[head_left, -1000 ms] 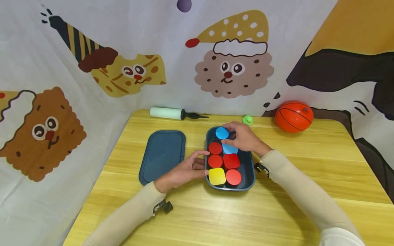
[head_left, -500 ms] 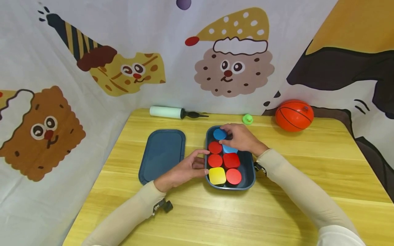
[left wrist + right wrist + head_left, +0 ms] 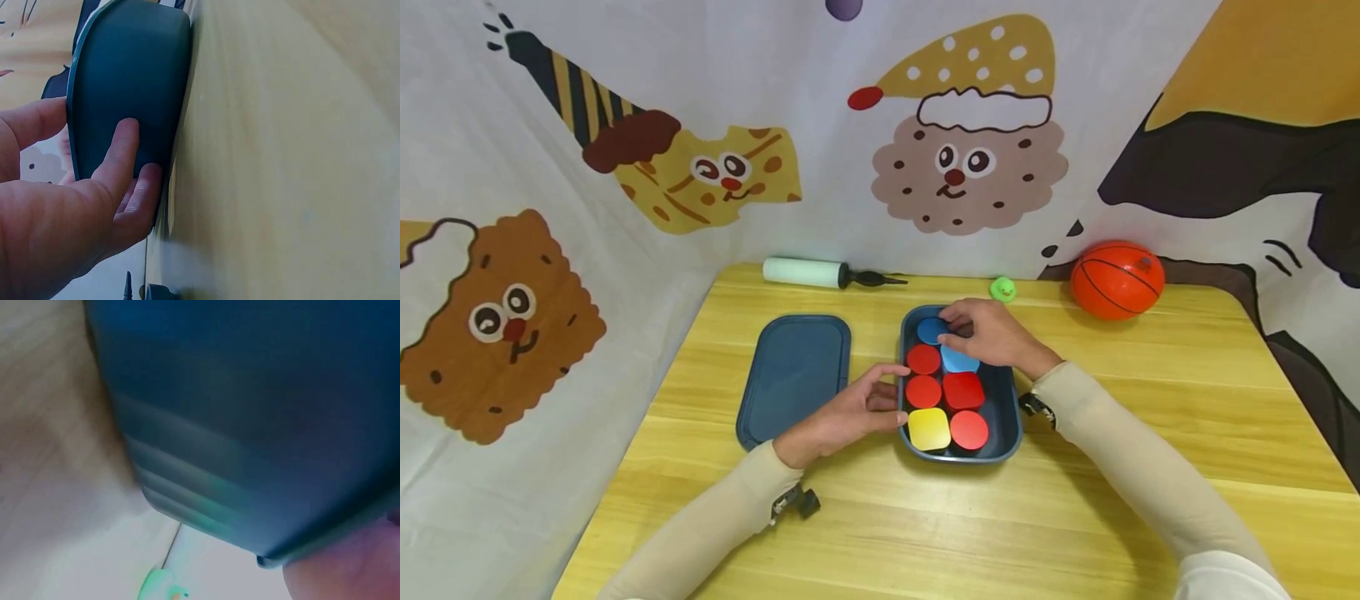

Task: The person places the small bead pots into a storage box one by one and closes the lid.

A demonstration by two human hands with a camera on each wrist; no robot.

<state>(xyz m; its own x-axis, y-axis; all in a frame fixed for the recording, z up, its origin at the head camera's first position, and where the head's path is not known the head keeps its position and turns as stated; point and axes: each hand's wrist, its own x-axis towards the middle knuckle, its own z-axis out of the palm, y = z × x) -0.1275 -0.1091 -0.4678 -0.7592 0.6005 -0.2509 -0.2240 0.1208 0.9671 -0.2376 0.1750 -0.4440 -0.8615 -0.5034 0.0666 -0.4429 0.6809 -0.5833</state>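
Note:
A dark blue rectangular box holds several blocks with coloured tops. Its far left corner holds a round blue block, with a light blue block beside it, partly under my right hand. The right thumb and forefinger are at the round blue block's right edge; whether they still touch it is unclear. My left hand rests against the box's left side, fingertips on the rim and outer wall, as the left wrist view shows. Round red blocks, a square red block and a yellow block fill nearer places.
A dark blue lid lies left of the box. Along the back edge of the wooden table are a white hand pump, a small green duck and an orange-red basketball. A printed cloth hangs behind.
The round blue block has moved left and down into the box's far left corner. My right fingers have drawn slightly off its middle toward its right edge. The left hand has stayed in place.

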